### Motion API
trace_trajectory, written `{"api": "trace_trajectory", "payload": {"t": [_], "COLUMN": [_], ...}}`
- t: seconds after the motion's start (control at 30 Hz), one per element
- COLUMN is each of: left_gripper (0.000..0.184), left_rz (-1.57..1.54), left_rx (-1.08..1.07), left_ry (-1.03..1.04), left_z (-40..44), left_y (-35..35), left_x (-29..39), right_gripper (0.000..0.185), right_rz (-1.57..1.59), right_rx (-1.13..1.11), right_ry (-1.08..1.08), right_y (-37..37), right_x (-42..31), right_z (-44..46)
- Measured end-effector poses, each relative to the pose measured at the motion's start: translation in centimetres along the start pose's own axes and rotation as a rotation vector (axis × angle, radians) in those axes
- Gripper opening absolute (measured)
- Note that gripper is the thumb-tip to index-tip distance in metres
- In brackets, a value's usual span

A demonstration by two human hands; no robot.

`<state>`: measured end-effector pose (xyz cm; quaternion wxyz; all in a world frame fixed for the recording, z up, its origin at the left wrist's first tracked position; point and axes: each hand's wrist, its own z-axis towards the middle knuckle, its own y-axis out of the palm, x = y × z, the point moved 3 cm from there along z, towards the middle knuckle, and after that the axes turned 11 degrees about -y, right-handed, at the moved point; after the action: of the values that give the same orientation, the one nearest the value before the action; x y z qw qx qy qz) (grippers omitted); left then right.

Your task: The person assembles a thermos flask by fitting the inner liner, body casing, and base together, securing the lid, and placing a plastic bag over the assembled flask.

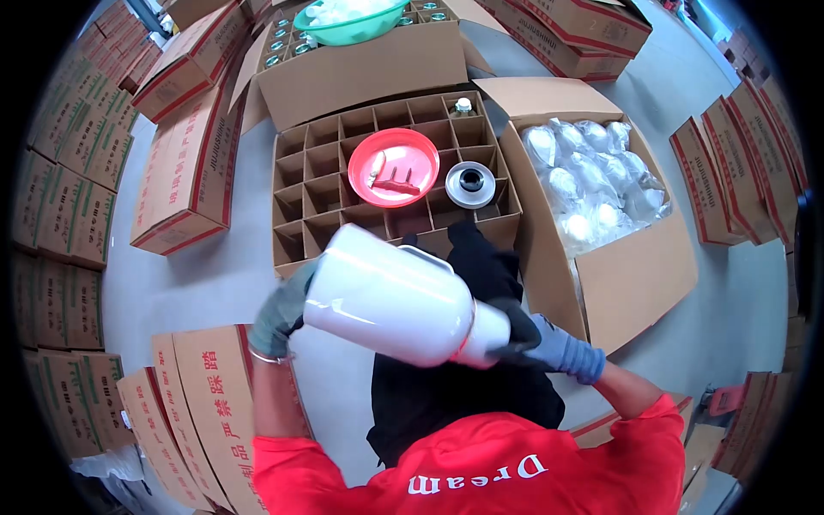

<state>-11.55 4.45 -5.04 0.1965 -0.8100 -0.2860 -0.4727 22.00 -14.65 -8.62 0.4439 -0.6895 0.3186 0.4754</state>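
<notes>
A large, glossy white bottle-shaped jug (386, 300) with a side handle lies tilted across my lap. A red band circles it near its neck. My left hand (285, 316), in a grey-green glove, closes round its wide base. Around the narrow neck is my right hand (530, 340), in a blue-grey and black glove. Ahead stands a divided carton (292, 163). On its dividers rest a red plastic basin (360, 184) with small red and white pieces inside and a round white piece with a black centre (470, 184). A capped bottle (463, 107) stands in a far compartment.
To the right, an open carton (635, 283) holds several items in clear plastic (592, 176). Behind, a green basin (352, 33) sits on another carton of bottles. Stacked boxes (184, 172) line the left, with more boxes (712, 172) at the right.
</notes>
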Motion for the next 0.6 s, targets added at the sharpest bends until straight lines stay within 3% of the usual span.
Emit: {"api": "trace_trajectory", "payload": {"t": [0.03,0.07,0.13,0.2,0.27,0.33,0.37,0.4,0.43,0.5,0.53,0.6], "left_gripper": [0.055,0.054,0.052,0.044,0.04,0.044,0.046,0.05,0.053,0.063,0.06,0.055], "left_rz": [0.383,0.769,0.927,1.168,1.195,1.17,1.155,1.08,1.003,0.768,0.686,0.333], "left_rx": [0.022,0.04,-0.098,-0.304,-0.347,-0.401,-0.434,-0.352,-0.265,-0.023,0.311,0.564], "left_ry": [0.178,0.355,0.362,-0.029,0.068,0.022,-0.009,0.007,0.027,0.089,0.363,0.412], "left_z": [0.5,1.4,4.0,6.1,7.8,8.0,7.8,7.8,7.8,8.0,8.3,10.6], "left_y": [1.5,3.9,7.9,12.4,15.4,14.8,14.4,13.6,12.7,10.7,9.9,7.7], "left_x": [4.8,7.9,8.7,7.9,2.5,4.3,5.1,5.7,6.2,6.0,6.2,5.3], "right_gripper": [0.055,0.048,0.042,0.044,0.054,0.064,0.065,0.067,0.072,0.073,0.074,0.073], "right_rz": [-0.031,-0.067,-0.319,-0.457,-0.756,-1.045,-1.039,-1.036,-1.099,-0.956,-0.887,-0.712], "right_rx": [-0.161,-0.327,-0.211,0.243,0.225,0.192,0.126,0.059,0.078,0.011,-0.016,0.212], "right_ry": [0.054,0.097,0.214,-0.032,-0.022,-0.076,-0.039,-0.005,-0.203,-0.043,0.038,-0.311], "right_y": [-1.6,-3.3,-7.5,-11.9,-14.5,-15.2,-15.0,-14.8,-14.7,-15.1,-15.1,-14.8], "right_x": [-0.3,-0.6,-1.7,5.6,8.0,15.6,16.5,18.1,19.9,18.8,17.9,15.4], "right_z": [0.9,1.7,5.7,10.8,16.8,22.2,23.9,25.6,26.3,26.8,26.8,25.4]}}
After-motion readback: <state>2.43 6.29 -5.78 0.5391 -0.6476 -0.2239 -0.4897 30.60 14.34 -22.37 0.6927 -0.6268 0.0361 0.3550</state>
